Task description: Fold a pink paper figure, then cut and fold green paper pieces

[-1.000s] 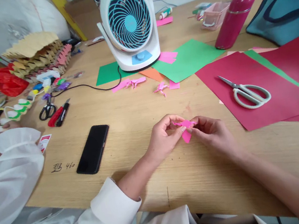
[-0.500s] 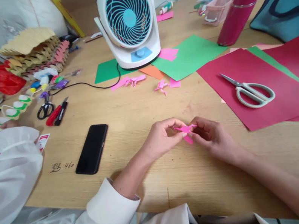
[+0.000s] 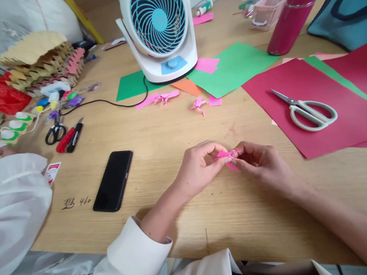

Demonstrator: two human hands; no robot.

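Observation:
A small pink folded paper piece [image 3: 223, 154] is held between both hands, just above the wooden table. My left hand [image 3: 199, 166] pinches its left side between thumb and fingers. From the right, my right hand [image 3: 264, 164] grips the other side with thumb and bent fingers; the fingertips partly cover the paper. Beyond the hands lie two more pink folded paper figures, a nearer one [image 3: 198, 103] and one farther left [image 3: 164, 98]. Beside the nearer figure is a small pink paper square [image 3: 215, 100].
A white fan [image 3: 171, 64] stands at the back on green sheets. Scissors [image 3: 309, 109] rest on red paper [image 3: 268, 95] at right, near a pink bottle [image 3: 294, 20]. A phone [image 3: 113, 182] and cutter knife [image 3: 74, 138] lie left. A co-worker's sleeve [image 3: 13, 194] reaches in there.
The pink paper has turned slightly between my fingers, and its flat face shows differently. My hands stay almost in place. At left, the co-worker's hand has shifted a little with the white-and-green pieces.

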